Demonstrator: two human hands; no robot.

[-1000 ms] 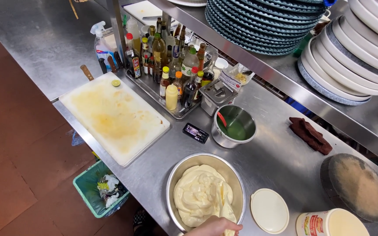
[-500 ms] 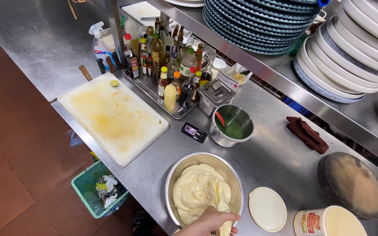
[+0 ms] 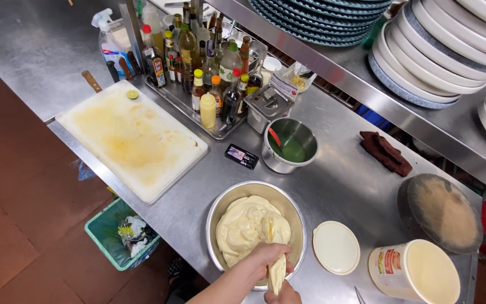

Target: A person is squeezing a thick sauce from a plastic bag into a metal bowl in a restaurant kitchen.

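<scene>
Seemingly mid-scrape, a cream-coated spatula (image 3: 277, 272) points blade-down over the near rim of a steel mixing bowl (image 3: 220, 209) that holds a thick mound of pale yellow cream (image 3: 246, 228). One hand (image 3: 266, 258), reaching in from the bottom of the frame with the forearm angled up from the lower left, is closed around the upper part of the spatula, knuckles turned toward the bowl. The other hand (image 3: 283, 294) sits just below it at the frame's edge, touching the spatula's lower end; too little of it shows to tell whether it is clenched or loose, and which hand is the left and which the right cannot be told for certain.

To do this well, it looks wise to keep the blade over the bowl so whatever slides off drops back into the cream, and to draw the fingers down the blade in one firm pass rather than dabbing.

Just right of the bowl lies a round pale lid (image 3: 336, 247), and beyond it stands an open tub (image 3: 417, 270) of similar cream. Behind the bowl, on the steel counter (image 3: 344, 186), are a small dark device (image 3: 242, 156), a steel pot (image 3: 288, 146) with green liquid, a stained white cutting board (image 3: 127, 135), a tray of sauce bottles (image 3: 203, 84) and a folded brown cloth (image 3: 386, 152). A green bin (image 3: 120, 233) sits on the floor below.
</scene>
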